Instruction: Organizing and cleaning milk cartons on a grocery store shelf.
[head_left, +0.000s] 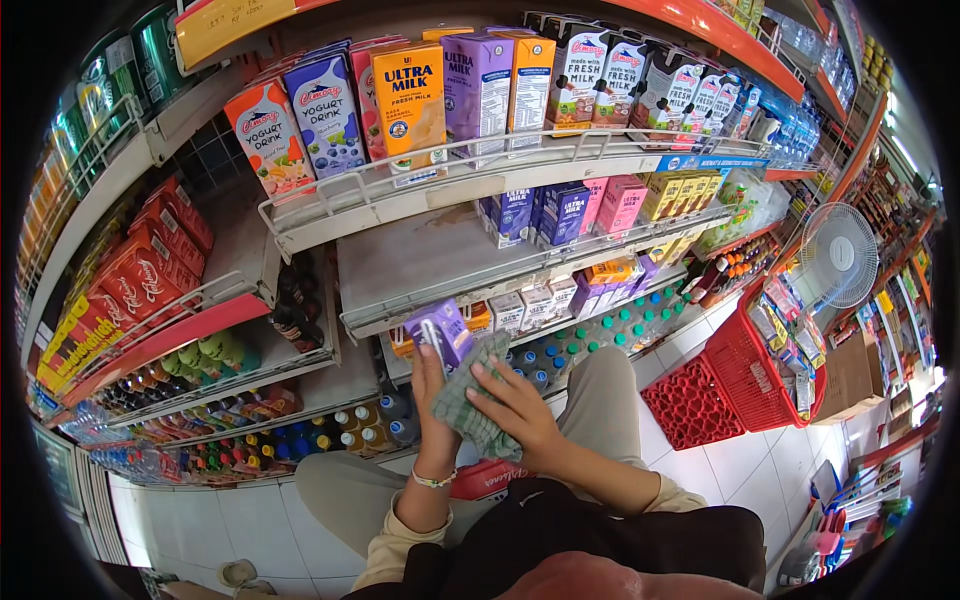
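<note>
In front of the lower shelves, my left hand (433, 405) holds a small purple milk carton (441, 334) upright, fingers along its near side. A green checked cloth (480, 412) lies over the lower part of the carton, and my right hand (519, 409) presses it there with spread fingers. How much of the carton the cloth covers is hidden. Beyond my hands, the middle shelf (405, 262) carries blue and pink milk cartons (561, 214) toward its right. Tall yogurt drink cartons (324, 112) and milk cartons (409, 105) stand on the shelf above.
A red plastic basket (720, 382) full of cartons stands on the tiled floor at the right, beside an open cardboard box (851, 379). Behind them is a fan (840, 255). Wire rails (525, 142) edge the shelves. Red cartons (150, 262) and bottles (255, 405) fill shelves at the left.
</note>
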